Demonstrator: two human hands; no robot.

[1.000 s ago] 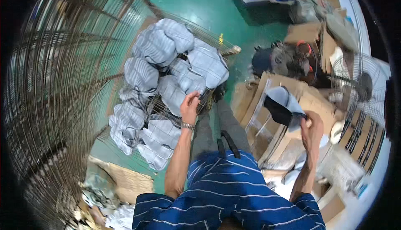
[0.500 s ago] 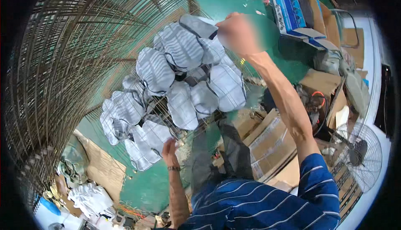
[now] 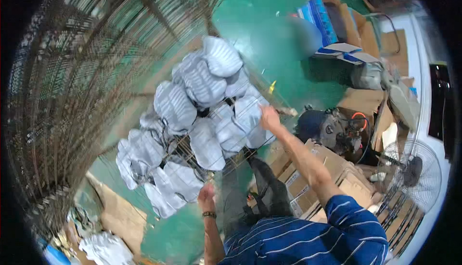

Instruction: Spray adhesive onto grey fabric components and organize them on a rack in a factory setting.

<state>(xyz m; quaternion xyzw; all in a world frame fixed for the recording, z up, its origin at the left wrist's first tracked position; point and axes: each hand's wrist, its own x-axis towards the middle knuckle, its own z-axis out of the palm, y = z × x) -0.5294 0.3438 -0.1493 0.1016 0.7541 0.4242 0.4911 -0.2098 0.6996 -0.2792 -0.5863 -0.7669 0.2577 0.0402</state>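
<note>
Nearest are the person's blue striped shirt [image 3: 308, 236] and dark trousers [image 3: 269, 188], standing close to the near edge of the wire rack [image 3: 237, 161]. The left grip [image 3: 207, 195], a bare hand with one dark wristband [image 3: 209, 214], is just outside that near edge. Its fingers are curled in; whether it has hold of anything cannot be told. The right grip [image 3: 269, 119] is over the rack's right-hand part, fingers bent, beside the rightmost of the padded pieces [image 3: 207, 143]; how far it is open, and whether it touches a piece or a wire, cannot be determined.

The pieces cover most of the rack, roughly a dozen; overlap prevents an exact count. They are grey-white, rounded and shell-like, with dark edging. Those toward the far corner and left edge are ribbed; those toward the near edge look smoother.

Green floor [image 3: 180, 243] shows between the rack's near left side and one flat cardboard sheet [image 3: 120, 212], and again past the far corner. Off the right corner are brown cartons [image 3: 315, 171], one wire-caged fan [image 3: 411, 171] and a dark machine [image 3: 327, 128]. Farthest is a blue-and-white carton [image 3: 323, 24].
</note>
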